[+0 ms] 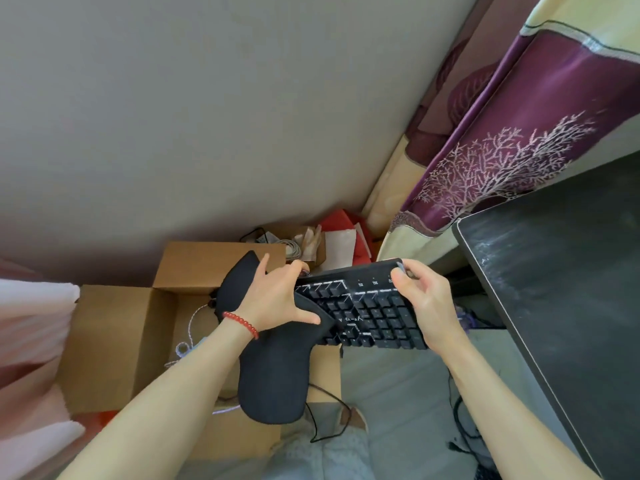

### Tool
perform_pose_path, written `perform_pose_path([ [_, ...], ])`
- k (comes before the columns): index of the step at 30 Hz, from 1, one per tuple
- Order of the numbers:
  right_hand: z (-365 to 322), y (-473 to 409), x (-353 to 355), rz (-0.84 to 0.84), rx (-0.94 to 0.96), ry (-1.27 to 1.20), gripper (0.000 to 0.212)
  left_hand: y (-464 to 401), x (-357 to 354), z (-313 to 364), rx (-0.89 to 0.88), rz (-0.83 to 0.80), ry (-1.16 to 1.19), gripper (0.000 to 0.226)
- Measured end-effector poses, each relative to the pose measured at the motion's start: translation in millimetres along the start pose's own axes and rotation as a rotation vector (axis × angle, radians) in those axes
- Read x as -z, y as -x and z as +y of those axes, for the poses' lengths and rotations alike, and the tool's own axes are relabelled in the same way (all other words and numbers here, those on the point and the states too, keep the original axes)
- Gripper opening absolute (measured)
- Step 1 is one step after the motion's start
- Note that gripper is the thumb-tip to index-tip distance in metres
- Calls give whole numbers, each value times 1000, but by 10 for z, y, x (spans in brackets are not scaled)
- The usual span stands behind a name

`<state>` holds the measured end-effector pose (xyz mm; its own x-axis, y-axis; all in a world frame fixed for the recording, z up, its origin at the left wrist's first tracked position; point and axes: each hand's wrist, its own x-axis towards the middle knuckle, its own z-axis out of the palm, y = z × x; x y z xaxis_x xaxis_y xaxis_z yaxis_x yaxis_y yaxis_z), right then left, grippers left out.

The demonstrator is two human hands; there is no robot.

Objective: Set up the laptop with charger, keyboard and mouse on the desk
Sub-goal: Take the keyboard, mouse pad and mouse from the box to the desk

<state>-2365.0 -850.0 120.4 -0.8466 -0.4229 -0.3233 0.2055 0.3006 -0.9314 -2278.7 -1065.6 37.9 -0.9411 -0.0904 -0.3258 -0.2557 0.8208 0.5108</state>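
Person holds a black mechanical keyboard point(367, 313) in the air over an open cardboard box point(114, 341), beside the dark desk point(561, 289) at right. The keyboard is part-way inside a black fabric sleeve point(273, 375); the sleeve covers its left end and hangs down limp below.

Left hand point(277, 296), red bead bracelet point(241, 323) on the wrist, is clamped on the sleeve's mouth where it meets the keys, thumb pressed on the cloth, fingers wrapped over the far edge. Right hand point(426, 306) grips the keyboard's right end, fingers curled around its upper corner, palm along the side.

A thin black cable point(332, 424) trails loose below the sleeve. Inside the box, a pale braided cord point(187, 341). Behind the box: paper clutter, red packaging, a coiled grey cable. A purple patterned curtain point(502, 150) hangs behind the desk.
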Motion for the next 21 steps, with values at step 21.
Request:
perform_pose_path([
  [21, 128, -322, -895, -415, 362, 1695, 62, 47, -216, -54, -81, 52, 119, 80],
])
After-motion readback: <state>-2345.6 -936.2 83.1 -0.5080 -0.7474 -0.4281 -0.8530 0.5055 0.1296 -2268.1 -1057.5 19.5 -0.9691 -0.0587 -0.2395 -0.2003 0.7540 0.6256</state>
